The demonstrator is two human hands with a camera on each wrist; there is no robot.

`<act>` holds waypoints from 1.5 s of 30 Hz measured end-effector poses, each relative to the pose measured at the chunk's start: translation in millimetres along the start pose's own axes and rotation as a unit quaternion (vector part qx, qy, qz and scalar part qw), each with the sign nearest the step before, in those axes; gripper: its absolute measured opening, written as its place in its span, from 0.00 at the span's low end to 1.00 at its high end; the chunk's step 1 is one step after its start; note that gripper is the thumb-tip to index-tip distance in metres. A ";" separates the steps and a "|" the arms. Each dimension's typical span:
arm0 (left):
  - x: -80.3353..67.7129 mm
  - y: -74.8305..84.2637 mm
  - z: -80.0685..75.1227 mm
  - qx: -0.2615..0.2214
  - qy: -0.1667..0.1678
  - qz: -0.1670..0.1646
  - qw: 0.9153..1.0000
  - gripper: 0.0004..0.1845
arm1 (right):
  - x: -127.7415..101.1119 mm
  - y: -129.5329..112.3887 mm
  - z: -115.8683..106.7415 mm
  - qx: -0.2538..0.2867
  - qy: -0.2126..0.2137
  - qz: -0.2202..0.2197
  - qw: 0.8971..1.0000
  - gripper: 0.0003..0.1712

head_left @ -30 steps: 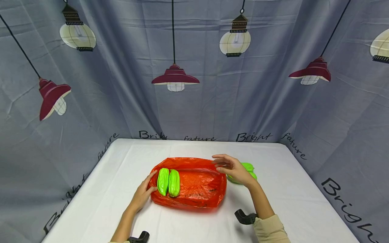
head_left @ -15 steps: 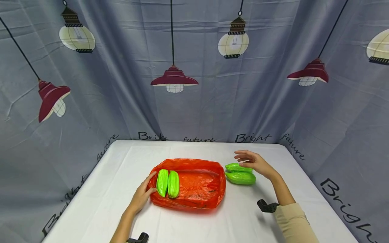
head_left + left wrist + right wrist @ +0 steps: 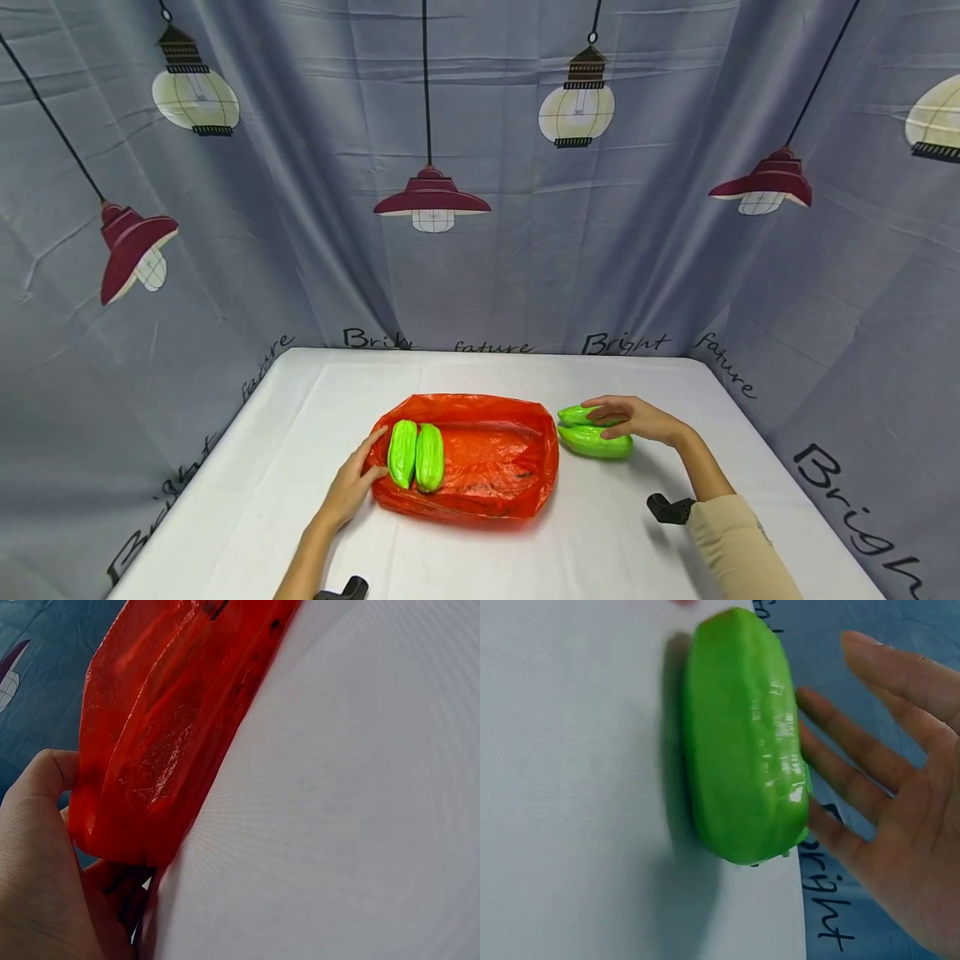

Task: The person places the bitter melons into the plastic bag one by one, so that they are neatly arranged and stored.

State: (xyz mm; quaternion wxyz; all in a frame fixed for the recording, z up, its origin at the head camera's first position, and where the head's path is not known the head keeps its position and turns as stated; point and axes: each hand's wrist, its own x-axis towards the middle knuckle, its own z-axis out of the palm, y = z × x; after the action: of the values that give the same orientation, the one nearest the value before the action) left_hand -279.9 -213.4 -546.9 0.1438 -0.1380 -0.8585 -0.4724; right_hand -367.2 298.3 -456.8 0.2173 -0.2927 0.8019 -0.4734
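A red plastic bag (image 3: 491, 458) lies spread with its mouth facing up in the head view. Inside its left end, two bright green, cucumber-like vegetables (image 3: 430, 458) lie side by side. My left hand (image 3: 348, 487) holds the bag's left rim; in the left wrist view the thumb bends over the red film (image 3: 142, 750), with other fingers partly hidden beneath. To the right of the bag, two more such vegetables rest together, the nearer one (image 3: 597, 443) partly covering the farther one (image 3: 573, 415). My right hand (image 3: 639, 419) is over them, fingers spread and not wrapped round either.
All this stands on a white-covered table (image 3: 480, 558). A grey-blue curtain (image 3: 480, 275) printed with lamps and lettering encloses the back and sides. Black wrist devices are on both forearms, the right one (image 3: 670, 508) jutting inward.
My right hand has moved from the bag's right rim rightward, then down to the two vegetables outside it. The left hand stays on the bag's left rim.
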 end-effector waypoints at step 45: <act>0.3 -0.3 -0.1 0.004 -0.001 -0.007 1.000 0.34 | -12.6 26.3 19.6 -0.054 0.003 0.039 0.998 0.29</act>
State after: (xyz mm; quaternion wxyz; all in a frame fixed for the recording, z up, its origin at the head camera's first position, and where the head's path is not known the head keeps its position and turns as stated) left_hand -280.3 -213.7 -547.0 0.1398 -0.1322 -0.8614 -0.4701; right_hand -352.6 304.5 -488.1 0.2169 -0.2710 0.8378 -0.4215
